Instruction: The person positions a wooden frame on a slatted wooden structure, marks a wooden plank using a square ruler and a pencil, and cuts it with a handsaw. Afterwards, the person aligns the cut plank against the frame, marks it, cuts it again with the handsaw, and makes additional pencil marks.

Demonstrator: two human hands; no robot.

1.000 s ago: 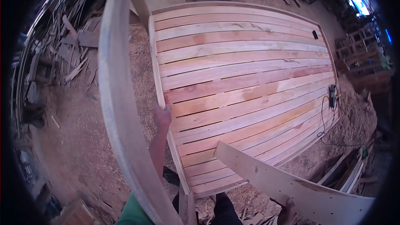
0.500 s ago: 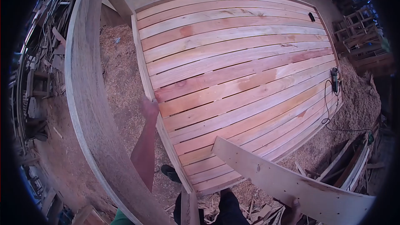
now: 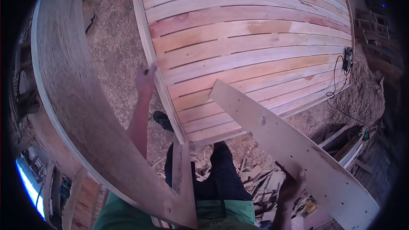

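Note:
A large slatted wooden panel (image 3: 255, 40) fills the upper middle, its left edge closed by a pale frame rail (image 3: 147, 44). Just left of that rail is my left hand (image 3: 146, 80), its fingers apart and near the rail; whether they touch it I cannot tell. My right hand (image 3: 295, 183) grips the lower edge of a wide pale plank (image 3: 285, 138), thumb showing and other fingers partly hidden. Dark spots, like holes, dot the plank. It slants from over the panel's near corner to the lower right.
A long wooden board (image 3: 85, 81) curves down the left side, meeting a narrow upright piece (image 3: 183, 174) near my body. On the panel's right end lies a corded power tool (image 3: 348, 59). Wood offcuts (image 3: 264, 183) litter the floor near my legs; sawdust (image 3: 113, 30) covers the ground.
The view has tipped down, showing more of my body and less of the panel's far side. My left hand has come off the rail it held. My right hand still holds the plank, now slanting more steeply.

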